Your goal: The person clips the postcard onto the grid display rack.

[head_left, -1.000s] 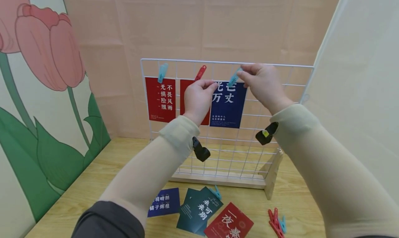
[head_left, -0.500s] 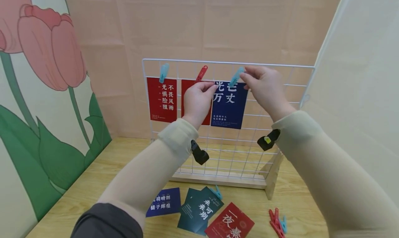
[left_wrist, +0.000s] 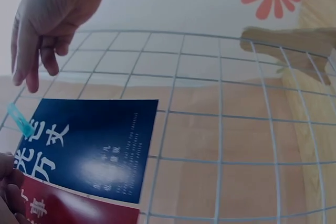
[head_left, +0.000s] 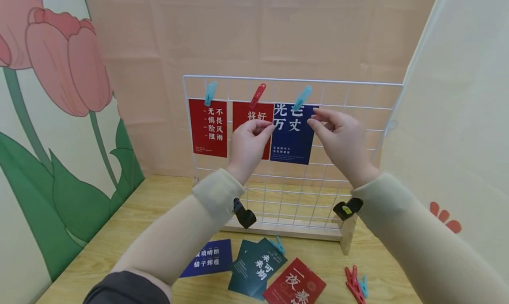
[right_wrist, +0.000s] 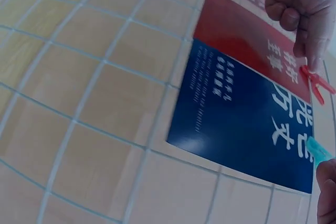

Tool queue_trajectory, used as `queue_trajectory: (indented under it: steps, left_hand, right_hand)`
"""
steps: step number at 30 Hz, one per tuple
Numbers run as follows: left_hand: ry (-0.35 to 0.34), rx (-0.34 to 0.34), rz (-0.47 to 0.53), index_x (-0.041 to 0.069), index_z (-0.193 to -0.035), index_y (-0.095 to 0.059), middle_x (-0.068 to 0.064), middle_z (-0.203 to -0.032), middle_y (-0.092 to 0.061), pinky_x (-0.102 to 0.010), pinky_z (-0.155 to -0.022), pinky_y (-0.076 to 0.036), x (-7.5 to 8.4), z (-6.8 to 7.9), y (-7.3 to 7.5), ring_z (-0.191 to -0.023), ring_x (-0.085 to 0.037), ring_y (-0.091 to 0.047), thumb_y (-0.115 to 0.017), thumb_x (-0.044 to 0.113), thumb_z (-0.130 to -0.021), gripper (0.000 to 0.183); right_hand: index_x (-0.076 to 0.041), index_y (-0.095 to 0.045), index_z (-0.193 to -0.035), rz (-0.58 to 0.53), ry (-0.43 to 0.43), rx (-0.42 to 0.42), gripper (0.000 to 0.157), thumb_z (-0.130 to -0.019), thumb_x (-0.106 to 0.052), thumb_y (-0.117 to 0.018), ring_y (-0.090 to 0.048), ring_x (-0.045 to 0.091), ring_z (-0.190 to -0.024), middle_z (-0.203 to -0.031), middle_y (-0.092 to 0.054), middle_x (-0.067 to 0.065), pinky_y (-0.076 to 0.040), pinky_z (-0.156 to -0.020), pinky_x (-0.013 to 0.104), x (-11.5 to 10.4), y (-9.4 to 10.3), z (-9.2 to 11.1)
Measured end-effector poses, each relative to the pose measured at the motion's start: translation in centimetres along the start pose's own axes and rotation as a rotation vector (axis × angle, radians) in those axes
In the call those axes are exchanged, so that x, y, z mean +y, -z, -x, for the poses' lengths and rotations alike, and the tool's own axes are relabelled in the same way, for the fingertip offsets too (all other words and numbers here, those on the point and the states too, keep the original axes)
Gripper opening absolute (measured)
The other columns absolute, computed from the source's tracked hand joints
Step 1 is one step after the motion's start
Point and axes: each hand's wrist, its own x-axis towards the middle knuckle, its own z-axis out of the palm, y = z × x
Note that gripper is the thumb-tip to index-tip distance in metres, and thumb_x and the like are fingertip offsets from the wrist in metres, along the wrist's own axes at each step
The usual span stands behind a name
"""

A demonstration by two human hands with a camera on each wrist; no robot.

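Observation:
A dark blue card [head_left: 292, 138] with white characters hangs on the white wire grid [head_left: 359, 118], held at its top by a light blue clothespin [head_left: 303, 97]. My right hand [head_left: 342, 138] is off that clothespin, in front of the card's right edge, fingers loosely bent with nothing in them. My left hand [head_left: 249, 145] overlaps the middle red card [left_wrist: 73, 205] in the head view, its fingertips by the blue card's left edge, holding nothing. A red clothespin [head_left: 257, 95] grips the middle card. Farther left, another red card [head_left: 200, 131] hangs from a light blue clothespin [head_left: 210, 93].
On the wooden table [head_left: 159, 193] lie a blue card [head_left: 220, 255], overlapping green cards [head_left: 250, 271] and a red card [head_left: 294, 284]. Red clothespins [head_left: 353, 282] and a light blue one [head_left: 363, 286] lie at the right. A wooden base [head_left: 286, 231] supports the grid.
My right hand has let go of the light blue clothespin and moved down. My left hand has also dropped, uncovering the middle red card's characters. The blue card stays hanging.

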Motion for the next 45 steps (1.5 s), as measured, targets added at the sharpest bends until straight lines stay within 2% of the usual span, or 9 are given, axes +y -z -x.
queue_trajectory:
  steps: [8,16,24,31,38,45]
  left_hand:
    - [0.057,-0.009,-0.033,0.016,-0.101,-0.071,0.005,-0.089,-0.066,-0.027,-0.069,-0.051,-2.6,2.0,0.8,-0.080,-0.015,-0.058,-0.066,0.031,-0.092,0.018]
    - [0.120,-0.024,-0.066,0.018,-0.099,-0.071,0.004,-0.087,-0.064,-0.029,-0.063,-0.048,-4.6,3.4,1.2,-0.078,-0.018,-0.055,-0.067,0.033,-0.091,0.018]
    - [0.117,-0.019,-0.078,0.016,-0.098,-0.073,0.003,-0.085,-0.063,-0.031,-0.060,-0.047,-6.7,4.9,1.2,-0.076,-0.018,-0.054,-0.067,0.029,-0.091,0.015]
    - [0.202,-0.023,-0.090,0.019,-0.099,-0.072,0.006,-0.088,-0.065,-0.033,-0.065,-0.049,-9.2,6.8,1.4,-0.079,-0.018,-0.056,-0.067,0.034,-0.091,0.018]
    - [0.276,-0.031,-0.110,0.020,-0.100,-0.072,0.005,-0.090,-0.064,-0.034,-0.069,-0.049,-10.6,8.5,1.4,-0.082,-0.019,-0.056,-0.067,0.034,-0.091,0.018]
    - [0.332,-0.026,-0.153,0.019,-0.098,-0.073,0.004,-0.087,-0.063,-0.032,-0.067,-0.047,-12.5,10.0,1.9,-0.078,-0.017,-0.056,-0.068,0.034,-0.090,0.018]
  right_hand:
    - [0.000,-0.070,-0.110,-0.005,0.062,-0.028,0.024,-0.091,-0.014,-0.068,-0.049,0.012,-0.058,-0.086,-0.070,0.008,-0.036,-0.051,0.014,1.2,-1.8,3.7]
    - [-0.001,-0.070,-0.111,-0.002,0.009,-0.099,0.025,-0.092,-0.018,-0.067,-0.050,0.013,-0.058,-0.084,-0.070,0.004,-0.038,-0.049,0.018,2.0,-3.6,6.6]
    - [-0.005,-0.071,-0.112,-0.019,-0.094,-0.175,0.025,-0.093,-0.021,-0.065,-0.050,0.013,-0.061,-0.093,-0.071,0.004,-0.041,-0.050,0.023,2.7,-5.3,9.8]
    - [-0.008,-0.068,-0.118,-0.060,-0.234,-0.275,0.030,-0.095,-0.026,-0.063,-0.052,0.014,-0.067,-0.102,-0.070,0.002,-0.042,-0.052,0.025,3.6,-7.1,12.8]
    - [-0.011,-0.068,-0.118,-0.079,-0.371,-0.341,0.030,-0.094,-0.028,-0.064,-0.052,0.016,-0.071,-0.102,-0.069,0.000,-0.044,-0.056,0.028,4.3,-8.5,15.7]
    - [-0.010,-0.069,-0.117,-0.078,-0.483,-0.387,0.029,-0.092,-0.024,-0.066,-0.061,0.016,-0.085,-0.101,-0.069,0.001,-0.050,-0.068,0.030,5.2,-9.8,18.3]
